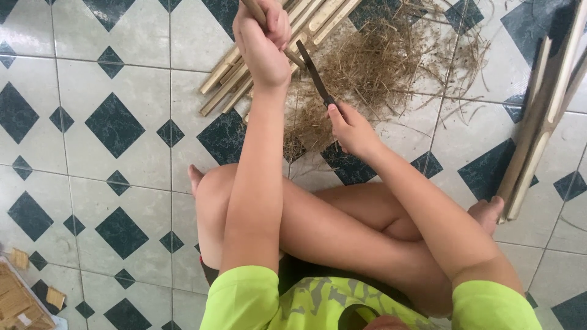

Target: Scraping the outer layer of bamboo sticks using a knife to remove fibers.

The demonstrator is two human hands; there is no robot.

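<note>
Tiles [116, 67] of white and dark diamonds cover the floor. Bamboo strips [229, 79] lie beneath the left hand [264, 40], fingers wrapped around one stick [252, 8]. Shavings [373, 67] heap behind the dark knife [315, 73], gripped by the right hand [353, 131]. More bamboo slats [538, 128] lie far right.

No labels, signs or screens appear anywhere in this view. The only thing that may be a package is a shallow tan cardboard box [15, 302] at the bottom left corner, cut off by the picture's edge, resting on the tiled floor [116, 177] of pale squares and dark diamonds. It seems to hold flat, light brown pieces, with a few loose scraps just beside it.
</note>
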